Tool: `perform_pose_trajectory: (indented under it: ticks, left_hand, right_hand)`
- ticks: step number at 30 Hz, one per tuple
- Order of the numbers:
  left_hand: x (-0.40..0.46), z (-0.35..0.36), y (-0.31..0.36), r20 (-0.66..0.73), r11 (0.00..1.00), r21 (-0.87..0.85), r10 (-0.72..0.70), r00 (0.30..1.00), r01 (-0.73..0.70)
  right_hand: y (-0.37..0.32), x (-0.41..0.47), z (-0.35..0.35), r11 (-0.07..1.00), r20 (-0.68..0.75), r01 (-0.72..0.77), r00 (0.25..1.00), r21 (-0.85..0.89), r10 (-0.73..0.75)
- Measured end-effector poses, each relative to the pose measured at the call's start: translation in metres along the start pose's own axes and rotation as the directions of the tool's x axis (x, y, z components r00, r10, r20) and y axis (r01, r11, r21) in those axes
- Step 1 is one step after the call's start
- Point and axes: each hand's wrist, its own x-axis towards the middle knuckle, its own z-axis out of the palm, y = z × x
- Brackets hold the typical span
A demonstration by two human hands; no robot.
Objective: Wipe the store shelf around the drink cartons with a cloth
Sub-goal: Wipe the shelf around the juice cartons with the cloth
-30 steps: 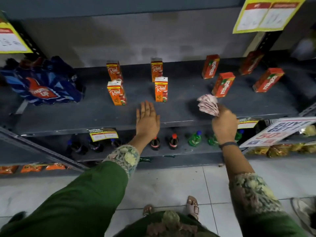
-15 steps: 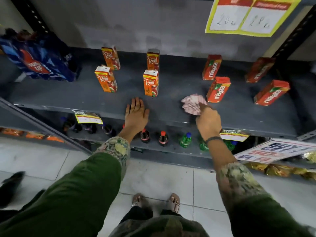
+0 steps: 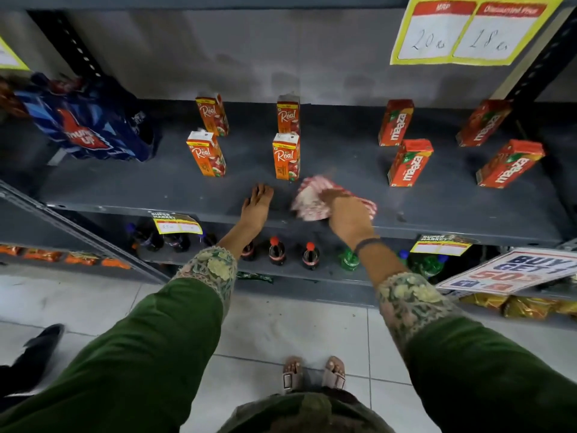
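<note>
A dark grey store shelf (image 3: 131,185) carries several orange Real cartons (image 3: 286,156) in the middle and several red Maaza cartons (image 3: 409,162) to the right, all upright. My right hand (image 3: 348,215) presses a crumpled red-and-white cloth (image 3: 307,203) flat on the shelf near its front edge, just below and right of the front Real carton. My left hand (image 3: 256,207) rests on the shelf edge beside the cloth, fingers apart, holding nothing.
A blue Thums Up multipack (image 3: 90,126) sits at the shelf's left end. Small soda bottles (image 3: 276,250) stand on the lower shelf. Yellow price tags (image 3: 176,221) hang on the shelf edge, a price sign (image 3: 468,29) above, and a promo board (image 3: 512,271) at lower right.
My right hand has slid the cloth leftward along the shelf front, from beside the front Maaza carton to below the front Real carton. My left hand stays on the shelf edge.
</note>
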Motion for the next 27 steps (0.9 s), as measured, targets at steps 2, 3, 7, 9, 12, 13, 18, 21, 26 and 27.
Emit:
perform_pose_trajectory:
  ticks: [2,3,7,9,12,13,18,21,26,27]
  left_hand:
    - [0.003,-0.001,0.003,-0.027,0.989,-0.135,-0.070,0.997,0.065]
    - [0.003,-0.002,0.004,-0.034,0.979,-0.181,-0.099,0.995,0.091]
    - [0.000,-0.005,-0.003,0.020,0.996,-0.083,-0.014,1.000,0.015]
    - [-0.002,-0.004,-0.006,0.038,0.995,0.080,0.058,0.998,-0.061]
    - [-0.003,0.002,-0.003,0.031,0.931,0.334,0.147,0.989,-0.149]
    - [-0.003,0.003,-0.003,0.008,0.912,0.382,0.160,0.987,-0.151]
    - [-0.011,0.027,0.000,-0.080,0.866,0.433,0.314,0.946,-0.251]
    - [-0.015,0.056,0.012,-0.110,0.810,0.515,0.386,0.916,-0.280]
    - [-0.025,0.132,0.050,-0.023,0.666,0.689,0.416,0.909,-0.287]
    - [-0.026,0.146,0.057,-0.002,0.652,0.703,0.400,0.917,-0.283]
  right_hand:
    - [-0.029,-0.012,0.012,0.985,0.027,0.156,0.988,-0.071,-0.155]
    - [-0.035,-0.022,0.018,0.973,0.045,0.215,0.976,-0.082,-0.212]
    - [-0.003,-0.051,0.014,0.991,-0.059,0.053,0.996,-0.123,-0.060]
    - [0.026,-0.046,0.000,0.979,-0.115,-0.201,0.974,-0.028,0.197]
    - [0.037,-0.029,-0.011,0.972,-0.035,-0.232,0.972,0.015,0.233]
    - [0.027,-0.027,-0.013,0.985,0.009,-0.171,0.985,0.007,0.171]
    - [0.012,-0.054,-0.009,0.987,0.197,0.154,0.967,0.044,-0.159]
    - [0.066,-0.082,-0.034,0.949,-0.006,0.034,0.999,0.314,-0.033]
    - [0.180,-0.097,-0.072,0.840,-0.312,-0.460,0.784,0.288,0.536]
    - [0.194,-0.093,-0.074,0.803,-0.271,-0.529,0.758,0.275,0.593]
